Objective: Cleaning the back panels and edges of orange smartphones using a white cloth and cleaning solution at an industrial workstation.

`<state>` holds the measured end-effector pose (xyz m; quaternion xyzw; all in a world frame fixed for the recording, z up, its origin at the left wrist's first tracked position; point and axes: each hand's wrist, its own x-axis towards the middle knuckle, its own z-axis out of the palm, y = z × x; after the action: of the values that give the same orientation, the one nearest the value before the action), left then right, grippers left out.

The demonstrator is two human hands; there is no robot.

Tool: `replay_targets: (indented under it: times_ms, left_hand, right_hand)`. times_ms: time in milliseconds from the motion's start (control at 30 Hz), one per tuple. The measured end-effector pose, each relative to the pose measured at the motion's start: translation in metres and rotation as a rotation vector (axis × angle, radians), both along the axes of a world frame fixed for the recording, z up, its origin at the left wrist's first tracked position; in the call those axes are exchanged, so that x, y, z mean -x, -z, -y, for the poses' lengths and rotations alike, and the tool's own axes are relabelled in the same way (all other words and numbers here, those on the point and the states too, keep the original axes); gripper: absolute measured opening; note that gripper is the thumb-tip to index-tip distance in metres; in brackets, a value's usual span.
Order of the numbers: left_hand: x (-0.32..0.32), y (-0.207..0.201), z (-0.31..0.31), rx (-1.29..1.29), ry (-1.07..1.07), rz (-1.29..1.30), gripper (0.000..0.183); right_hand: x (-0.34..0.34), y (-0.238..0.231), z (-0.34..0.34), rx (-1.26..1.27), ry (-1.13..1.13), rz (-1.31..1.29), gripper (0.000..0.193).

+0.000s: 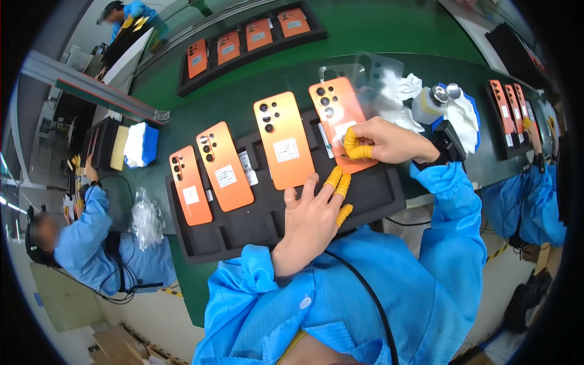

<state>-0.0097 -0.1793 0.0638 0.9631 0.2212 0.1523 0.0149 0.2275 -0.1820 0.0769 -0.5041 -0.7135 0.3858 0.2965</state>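
Observation:
An orange phone back (336,97) with several dark camera lenses and a white label leans at the right of the black tray (261,228). Over its lower half, my right hand (386,141), in yellow finger cots, is closed in a pinch; what lies between the fingertips is hidden. My left hand (310,219) is open, its cotted fingertips at that phone's bottom edge. Farther left in the tray sit a lighter orange phone (280,131), another orange phone (220,161) and a smaller-looking one (187,182), each labelled.
Clear cases (380,70) lie beyond the right phone, beside white cloths (404,91), a metal-capped bottle (429,106) and a blue bin (477,115). A second phone tray (255,48) stands at the back. Co-workers sit at left (91,225) and right (523,201).

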Motion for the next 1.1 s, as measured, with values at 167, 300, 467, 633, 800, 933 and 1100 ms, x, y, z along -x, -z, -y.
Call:
replay_targets:
  times_ms: [167, 300, 467, 633, 800, 933, 1100]
  left_hand:
    - [0.002, 0.001, 0.001, 0.006, -0.015, -0.002, 0.031]
    - [-0.001, 0.005, -0.004, 0.061, 0.026, -0.085, 0.034]
    - [-0.003, -0.004, -0.006, 0.143, 0.025, -0.172, 0.035]
    - [-0.004, -0.002, -0.005, 0.115, 0.049, -0.143, 0.035]
    - [-0.001, -0.001, -0.006, 0.143, 0.043, -0.156, 0.038]
    - [-0.008, -0.004, -0.013, 0.120, 0.029, -0.047, 0.043]
    - [-0.032, -0.010, -0.034, 0.094, 0.112, -0.030, 0.054]
  right_hand:
    - [-0.006, 0.007, -0.010, 0.320, -0.027, -0.231, 0.009]
    - [-0.009, -0.008, -0.015, 0.310, 0.010, -0.126, 0.008]
    - [-0.060, -0.046, -0.035, -0.018, 0.455, 0.031, 0.009]
    - [-0.113, -0.071, -0.023, -0.513, 0.917, 0.029, 0.017]
    - [-0.120, -0.098, 0.011, -0.606, 0.793, 0.166, 0.018]
    - [-0.036, -0.058, 0.033, -0.391, 0.414, 0.243, 0.065]
    - [-0.002, -0.047, 0.019, -0.166, 0.497, 0.207, 0.053]
